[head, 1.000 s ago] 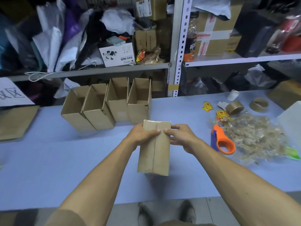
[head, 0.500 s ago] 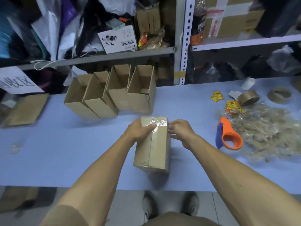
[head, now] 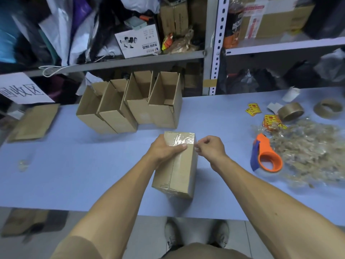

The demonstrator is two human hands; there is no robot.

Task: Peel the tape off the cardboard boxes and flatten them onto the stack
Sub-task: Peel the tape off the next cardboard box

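Sealed box (head: 175, 165) resting on the blue table (head: 74, 174), near its front edge, with clear tape (head: 180, 140) over the far end and along the top seam. Left hand (head: 164, 148) grips the box's far left corner, thumb laid across the taped top. Right hand (head: 209, 146), fingers curled, pinches at the tape's edge on the far right corner; whether tape is actually caught between fingertips cannot be told. Behind, four open boxes (head: 130, 109) stand in a row. To the right: orange tape dispenser (head: 267, 156), heap of peeled tape (head: 308, 150), two tape rolls (head: 291, 111). Flat cardboard (head: 31, 122) lies at left.
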